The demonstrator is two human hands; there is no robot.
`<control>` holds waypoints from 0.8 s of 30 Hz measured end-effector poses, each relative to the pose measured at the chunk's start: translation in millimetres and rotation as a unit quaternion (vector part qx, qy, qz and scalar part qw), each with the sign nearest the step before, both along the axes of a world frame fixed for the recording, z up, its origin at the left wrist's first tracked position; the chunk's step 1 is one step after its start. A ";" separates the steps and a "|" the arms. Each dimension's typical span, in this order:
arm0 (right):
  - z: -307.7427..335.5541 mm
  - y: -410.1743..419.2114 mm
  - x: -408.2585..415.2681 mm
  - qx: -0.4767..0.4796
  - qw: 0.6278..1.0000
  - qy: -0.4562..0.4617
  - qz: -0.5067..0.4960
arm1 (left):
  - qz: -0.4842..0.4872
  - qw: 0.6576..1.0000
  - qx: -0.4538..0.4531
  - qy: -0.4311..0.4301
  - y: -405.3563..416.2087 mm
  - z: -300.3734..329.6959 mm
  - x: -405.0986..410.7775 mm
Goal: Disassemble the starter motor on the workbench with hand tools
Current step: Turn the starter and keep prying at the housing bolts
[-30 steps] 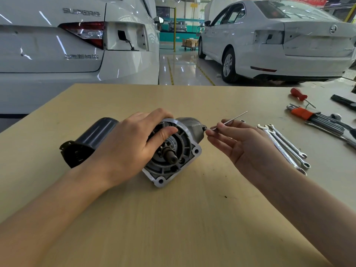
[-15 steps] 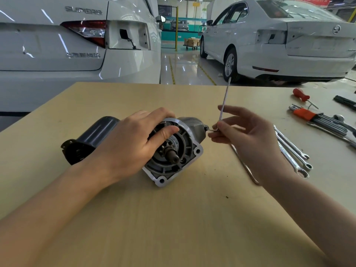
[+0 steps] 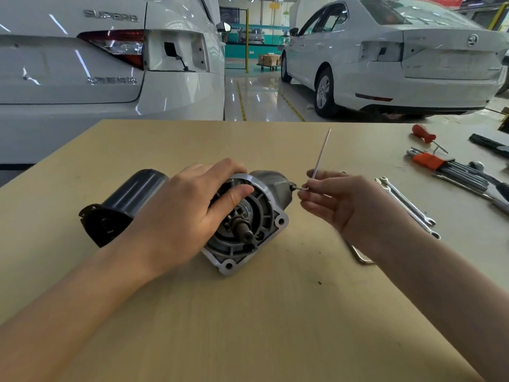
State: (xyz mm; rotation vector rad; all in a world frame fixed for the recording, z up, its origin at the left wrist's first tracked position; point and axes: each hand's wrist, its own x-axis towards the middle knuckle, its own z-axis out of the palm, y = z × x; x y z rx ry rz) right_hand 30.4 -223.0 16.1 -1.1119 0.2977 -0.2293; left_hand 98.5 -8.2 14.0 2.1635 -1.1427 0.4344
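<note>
The starter motor (image 3: 192, 213) is lying on its side in the middle of the light wooden surface (image 3: 248, 326), with its dark cylindrical body pointing to the far left and its grey metal flange end facing near and right. The left hand (image 3: 179, 216) is resting over the top of the motor and gripping it, the fingers curling over the flange rim and the thumb pressing on the flange face. The right hand (image 3: 349, 202) is staying just right of the motor and is pinching a thin L-shaped hex key (image 3: 321, 155) between the fingertips; the long arm of the key is standing almost upright, tilting a little to the right, and its short end is sitting at a small bolt on the right side of the grey housing. To the right of this hand, two combination wrenches (image 3: 407, 208) are lying side by side on the surface. Farther right, a hex key set (image 3: 446, 169) in an orange holder and a red-handled screwdriver (image 3: 424, 135) are lying near the far right edge. A bent metal rod (image 3: 360, 257) is showing partly under the right forearm. Two white cars (image 3: 110, 64) are standing behind the surface.
</note>
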 end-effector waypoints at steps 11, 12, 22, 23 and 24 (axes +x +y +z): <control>-1.1 3.7 -2.0 0.009 1.000 0.000 0.014 | -0.003 1.000 -0.004 0.000 0.3 -0.5 0.3; -0.7 3.6 -2.0 0.012 1.000 -0.001 0.012 | -0.003 1.000 -0.004 0.000 0.1 -0.4 0.3; -0.1 3.7 -1.5 0.011 1.000 0.002 -0.003 | -0.005 1.000 -0.006 0.002 0.8 -0.4 -0.2; -0.4 3.5 -1.2 0.010 1.000 0.005 -0.005 | -0.004 1.000 -0.006 0.003 0.7 -0.4 -0.1; -0.5 3.2 -0.9 0.011 1.000 0.006 -0.007 | -0.005 1.000 -0.006 0.003 0.6 -0.5 0.0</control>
